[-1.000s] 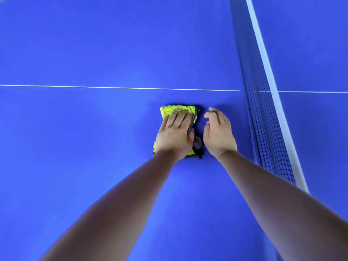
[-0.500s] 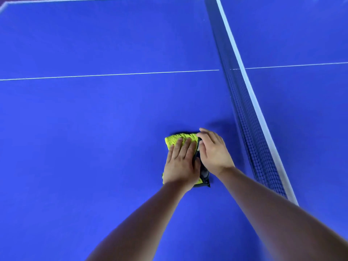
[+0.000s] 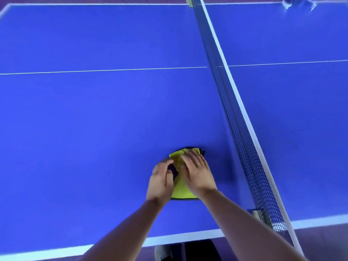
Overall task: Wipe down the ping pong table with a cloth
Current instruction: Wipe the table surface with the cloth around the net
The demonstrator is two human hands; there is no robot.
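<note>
One wide-angle view from a head-worn camera looks forward and steeply down across the ping pong table point(image 3: 94, 110), near edge at the bottom, far edge at the top. The net point(image 3: 235, 119) runs diagonally up the right. The left hand point(image 3: 162, 179) and right hand point(image 3: 197, 172) reach in from below, close to the lens, onto the cloth point(image 3: 179, 191).

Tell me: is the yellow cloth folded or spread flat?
Folded. The cloth is a compact pad under the right hand, and a dark layer shows at its far edge and beside the left hand.
</note>
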